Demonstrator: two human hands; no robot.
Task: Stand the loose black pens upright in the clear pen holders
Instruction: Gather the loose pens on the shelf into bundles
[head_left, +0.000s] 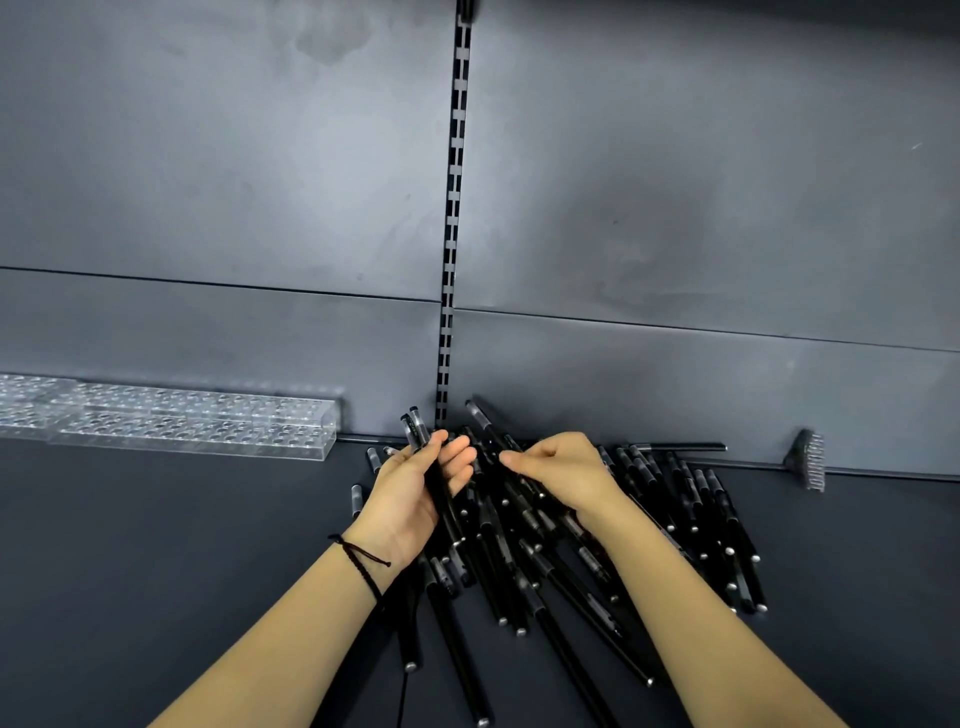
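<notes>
Black pens (519, 525) lie in a loose heap on the dark shelf (156, 545), under and just beyond both hands, spreading out to the right of the right hand (563, 473) and back toward the wrists. The left hand (415, 493) is turned palm up, its fingers and thumb curled round a few pens (414, 428) whose capped ends stick out past the fingertips toward the back panel (208, 208). The right hand is palm down on the heap, just beside the left; its fingertips are drawn close together among the pens, but I cannot tell whether they grip one. A black cord (363, 564) circles the left wrist.

Left of the left hand the shelf is bare, with open room out to the clear holders (197, 431), which lie in a row along the foot of the back panel, well apart from the hand, their rows of round holes facing up. Beyond the hands a slotted strip (453, 208) runs up the panel. Far to the right of the right hand, past the heap's edge, a small metal bracket (808, 460) stands against the panel.
</notes>
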